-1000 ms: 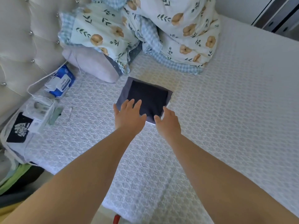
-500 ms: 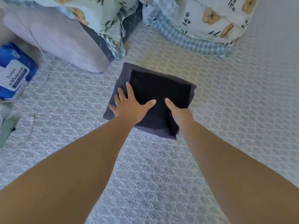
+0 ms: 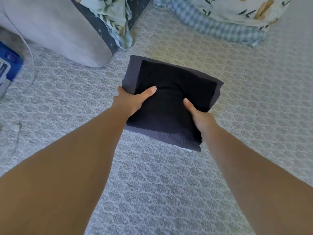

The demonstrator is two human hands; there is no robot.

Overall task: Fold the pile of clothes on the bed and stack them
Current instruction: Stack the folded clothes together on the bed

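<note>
The blue and white packet (image 3: 9, 65) at the left edge, well left of the folded stack (image 3: 171, 100), carries print too blurred for you to read; no other writing shows.

Your two hands reach forward with bare forearms stretched out from the bottom of the view. Your left hand (image 3: 130, 100) has its grip on the stack's left edge: the thumb lies across the top of the black garment (image 3: 176, 87), and the fingers are tucked out of sight under the edge. Your right hand (image 3: 198, 116) holds the stack's near right corner the same way, thumb on top, fingers hidden beneath.

The stack sits on the bed (image 3: 160, 184), on its patterned white cover, in the middle of the view. You can count two folded pieces in it: the black garment on top and a dark grey garment (image 3: 162, 135) under it, showing along the left and near edges.

Beyond the stack lie one pale pillow (image 3: 55, 29) to its far left and one floral duvet (image 3: 237, 16) with a blue checked border to its far right. A thin white cable (image 3: 33, 61) curves beside the packet.
</note>
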